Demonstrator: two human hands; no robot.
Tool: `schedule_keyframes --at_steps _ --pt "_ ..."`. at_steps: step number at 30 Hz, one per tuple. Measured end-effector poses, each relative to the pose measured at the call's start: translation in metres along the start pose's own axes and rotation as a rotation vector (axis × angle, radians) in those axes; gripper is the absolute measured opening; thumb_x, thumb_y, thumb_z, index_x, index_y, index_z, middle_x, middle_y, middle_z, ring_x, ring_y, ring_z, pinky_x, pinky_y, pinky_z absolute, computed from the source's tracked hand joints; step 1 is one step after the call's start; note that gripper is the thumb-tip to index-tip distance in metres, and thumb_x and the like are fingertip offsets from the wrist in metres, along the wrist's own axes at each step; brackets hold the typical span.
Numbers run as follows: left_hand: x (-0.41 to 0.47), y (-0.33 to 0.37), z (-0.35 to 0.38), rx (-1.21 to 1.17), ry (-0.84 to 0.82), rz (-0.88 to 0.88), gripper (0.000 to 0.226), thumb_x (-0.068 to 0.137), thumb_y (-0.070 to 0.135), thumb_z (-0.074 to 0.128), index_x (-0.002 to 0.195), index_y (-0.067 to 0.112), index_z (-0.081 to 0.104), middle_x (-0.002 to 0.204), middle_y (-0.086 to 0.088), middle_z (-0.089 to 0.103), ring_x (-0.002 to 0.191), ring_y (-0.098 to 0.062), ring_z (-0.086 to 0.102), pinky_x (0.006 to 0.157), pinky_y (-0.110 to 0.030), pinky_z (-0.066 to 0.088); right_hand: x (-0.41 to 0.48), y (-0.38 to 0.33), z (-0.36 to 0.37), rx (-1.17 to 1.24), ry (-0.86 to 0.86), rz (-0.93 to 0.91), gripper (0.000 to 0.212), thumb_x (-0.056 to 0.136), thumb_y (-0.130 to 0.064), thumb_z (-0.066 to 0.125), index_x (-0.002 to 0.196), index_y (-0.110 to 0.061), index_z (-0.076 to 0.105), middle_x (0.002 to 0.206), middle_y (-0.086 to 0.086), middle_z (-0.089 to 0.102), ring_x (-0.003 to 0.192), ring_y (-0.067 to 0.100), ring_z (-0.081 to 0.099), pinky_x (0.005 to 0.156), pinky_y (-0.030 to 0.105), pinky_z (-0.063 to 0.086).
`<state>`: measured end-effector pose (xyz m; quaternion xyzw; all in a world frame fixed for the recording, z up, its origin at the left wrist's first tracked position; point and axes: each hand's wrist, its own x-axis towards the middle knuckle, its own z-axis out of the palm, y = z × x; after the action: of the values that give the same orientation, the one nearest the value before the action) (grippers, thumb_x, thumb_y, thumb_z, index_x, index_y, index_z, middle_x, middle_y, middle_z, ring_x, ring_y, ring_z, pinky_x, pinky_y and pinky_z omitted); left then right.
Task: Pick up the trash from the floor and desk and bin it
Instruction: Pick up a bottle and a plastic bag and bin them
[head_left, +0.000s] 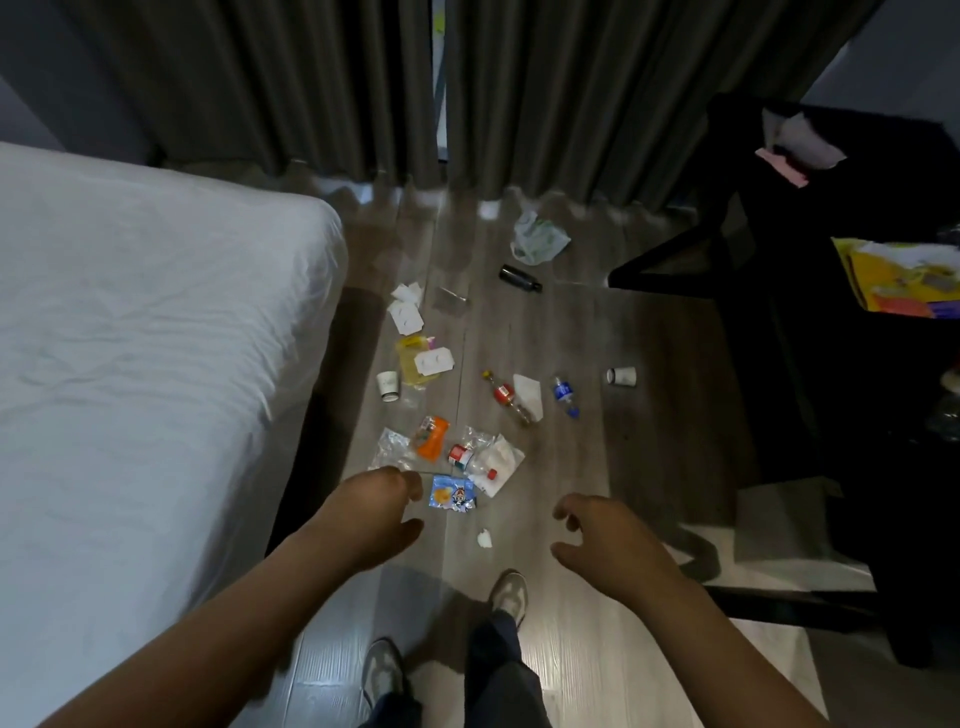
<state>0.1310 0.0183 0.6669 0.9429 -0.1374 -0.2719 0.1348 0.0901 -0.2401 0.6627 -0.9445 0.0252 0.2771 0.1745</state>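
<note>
As far as I can judge, the job has barely begun: the litter lies spread out, both hands are empty and no bin is in view. Nearest, a small crumpled white scrap (484, 538) lies just this side of the blue snack packet (453, 493), a glossy flat sachet on the wood-grain floor (597, 332).

The left hand (384, 512) hovers just left of the packet, grip slack, fingers loosely curled round nothing. The right hand (597, 540) hangs to the packet's right, grip equally loose and empty.

Just beyond the packet sit a creased white napkin (501, 457), a small red-capped bottle (462, 456), crinkly clear film (392, 447) and an orange wrapper (432, 437).

Farther beyond are a paper cup (388, 385), a yellow pouch (410, 364), a brown bottle (506, 397), a blue-labelled bottle (563, 395) and a tipped cup (622, 375). Farthest lie a dark cylindrical bottle (519, 278) and a limp plastic bag (537, 239).

Far right of the packet, the dark desk (779, 312) carries yellow packaging (898, 275), also left to clear.
</note>
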Motion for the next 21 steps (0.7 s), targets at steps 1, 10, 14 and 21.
schedule_keyframes --at_steps 1,10,14,21 --pt "0.012 0.004 0.0 0.004 -0.007 -0.004 0.035 0.088 0.037 0.059 0.12 0.024 0.056 0.116 0.005 0.061 0.1 -0.01 0.058 0.082 -0.019 0.042 0.012 0.007 -0.004 0.006 -0.008 -0.007 0.041 0.083 -0.037 0.065 0.122 -0.026 0.056 0.115 -0.004 0.063 0.102 0.01 0.059 0.08 0.019 0.043" --pt "0.115 0.027 0.037 0.001 -0.062 -0.089 0.039 0.09 0.037 0.057 0.127 0.025 0.051 0.119 0.003 0.058 0.102 -0.011 0.057 0.088 -0.023 0.048 0.117 0.073 -0.016 0.013 -0.096 -0.026 0.038 0.084 -0.034 0.065 0.12 -0.025 0.056 0.114 -0.002 0.062 0.103 0.013 0.057 0.087 0.023 0.047" --pt "0.172 0.016 0.07 0.005 -0.089 -0.098 0.041 0.089 0.034 0.057 0.128 0.024 0.051 0.122 0.001 0.058 0.105 -0.012 0.057 0.091 -0.025 0.048 0.167 0.097 0.005 0.026 -0.121 -0.023 0.038 0.087 -0.034 0.063 0.122 -0.024 0.054 0.116 -0.002 0.061 0.103 0.013 0.057 0.09 0.025 0.047" --pt "0.28 -0.028 0.153 0.067 -0.095 -0.052 0.045 0.086 0.032 0.059 0.129 0.021 0.05 0.12 -0.004 0.057 0.104 -0.019 0.057 0.086 -0.029 0.049 0.252 0.129 0.084 0.042 -0.067 -0.06 0.038 0.082 -0.022 0.071 0.117 -0.01 0.062 0.108 0.007 0.067 0.098 0.024 0.065 0.086 0.03 0.052"
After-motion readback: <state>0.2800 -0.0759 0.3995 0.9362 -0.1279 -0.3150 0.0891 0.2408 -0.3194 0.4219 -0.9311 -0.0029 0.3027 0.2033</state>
